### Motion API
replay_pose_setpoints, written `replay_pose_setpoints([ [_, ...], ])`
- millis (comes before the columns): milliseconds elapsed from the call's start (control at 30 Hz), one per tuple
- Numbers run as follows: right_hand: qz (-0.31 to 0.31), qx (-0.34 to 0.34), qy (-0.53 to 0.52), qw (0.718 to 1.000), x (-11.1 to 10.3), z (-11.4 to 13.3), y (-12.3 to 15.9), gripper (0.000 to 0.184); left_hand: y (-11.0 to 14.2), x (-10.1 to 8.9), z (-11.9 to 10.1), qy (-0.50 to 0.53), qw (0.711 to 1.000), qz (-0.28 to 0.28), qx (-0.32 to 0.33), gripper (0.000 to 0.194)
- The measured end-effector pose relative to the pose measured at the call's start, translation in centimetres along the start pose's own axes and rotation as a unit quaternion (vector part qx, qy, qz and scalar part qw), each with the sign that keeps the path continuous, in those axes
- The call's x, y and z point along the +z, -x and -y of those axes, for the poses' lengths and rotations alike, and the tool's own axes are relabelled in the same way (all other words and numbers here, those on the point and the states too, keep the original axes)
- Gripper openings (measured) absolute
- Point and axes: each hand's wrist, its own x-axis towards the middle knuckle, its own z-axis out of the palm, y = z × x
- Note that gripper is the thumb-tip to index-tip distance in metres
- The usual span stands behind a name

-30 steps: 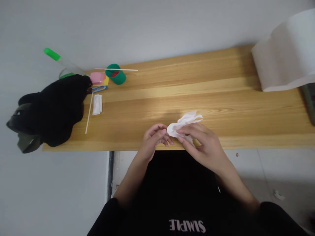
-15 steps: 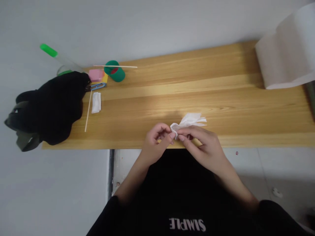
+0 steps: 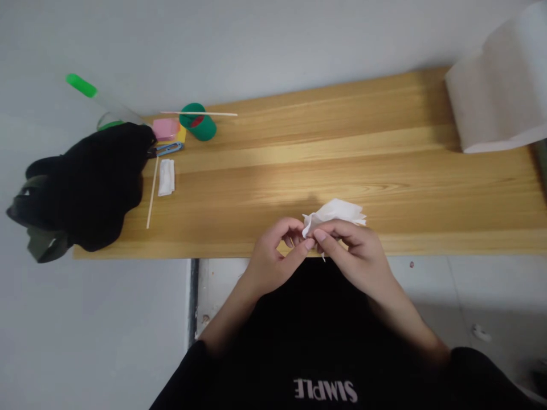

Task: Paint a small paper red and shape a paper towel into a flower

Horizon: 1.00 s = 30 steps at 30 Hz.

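Note:
A crumpled white tissue (image 3: 335,212) sits at the near edge of the wooden table (image 3: 325,154). My left hand (image 3: 273,259) pinches its lower left corner with thumb and fingertips. My right hand (image 3: 356,256) is closed over the tissue's lower side, its fingers pressed against the paper right beside the left fingertips. The tissue's upper folds fan out above both hands. Part of the tissue is hidden under my right fingers.
A black cloth bundle (image 3: 85,185) hangs over the table's left end. Near it lie a folded white tissue (image 3: 166,177), a wooden stick (image 3: 152,193), a blue clip (image 3: 170,149), a pink block (image 3: 166,128) and a green cup (image 3: 198,121). A paper roll (image 3: 498,91) stands far right.
Both hands have drawn closer together and slightly toward me. My left fingers have taken hold of the tissue's corner, and the tissue is bunched tighter between the hands.

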Motion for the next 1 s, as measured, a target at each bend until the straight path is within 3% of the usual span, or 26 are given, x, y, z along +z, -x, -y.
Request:
replay_pose_setpoints([
  [500,-0.003,0.053,-0.07,0.996,-0.03,-0.24,-0.02,0.013,-0.1,0.12,0.13,-0.14,0.975,-0.053,0.162,0.015],
  [1000,-0.015,0.075,-0.081,0.994,-0.05,-0.55,-0.07,0.018,0.14,0.18,0.18,-0.218,0.948,-0.067,0.22,0.017],
])
